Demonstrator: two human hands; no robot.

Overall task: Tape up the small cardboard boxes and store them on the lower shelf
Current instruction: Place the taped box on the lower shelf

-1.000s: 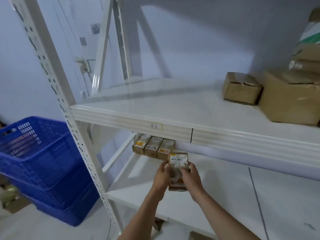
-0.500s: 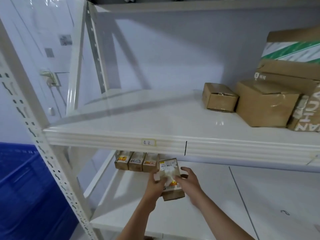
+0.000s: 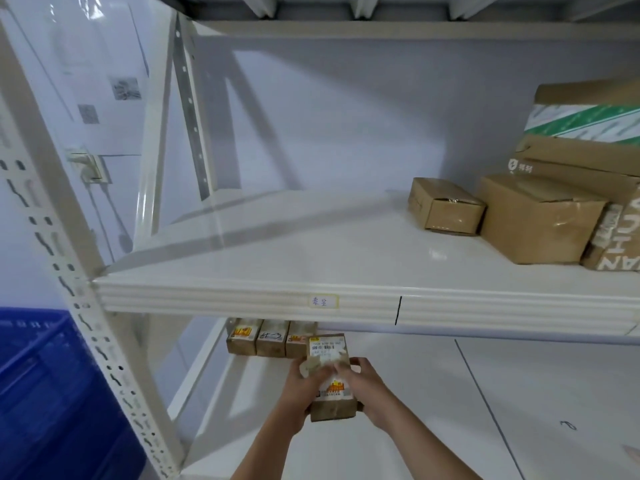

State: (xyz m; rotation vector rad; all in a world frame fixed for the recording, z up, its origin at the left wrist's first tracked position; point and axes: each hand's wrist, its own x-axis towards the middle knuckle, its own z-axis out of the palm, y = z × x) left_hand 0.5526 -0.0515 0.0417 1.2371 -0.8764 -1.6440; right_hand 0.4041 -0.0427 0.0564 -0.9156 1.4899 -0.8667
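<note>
The small cardboard box (image 3: 330, 374) with a barcode label on top is held between both hands over the lower shelf (image 3: 415, 410), under the front lip of the upper shelf (image 3: 242, 299). The left hand (image 3: 299, 393) grips its left side, fingers curled onto the top; the right hand (image 3: 369, 388) grips the right side, fingertips wrapped over the label. Whether the box's underside touches the shelf cannot be told. Just beyond the grip and to its left, a row of three small boxes (image 3: 272, 337) stands side by side at the back of the lower shelf, the nearest just beside the held box's far corner. Above the grip, far right, larger cartons (image 3: 540, 220) sit on the upper shelf. Well left of the hands stands a blue crate (image 3: 45, 393), outside the perforated rack post (image 3: 86, 306)
</note>
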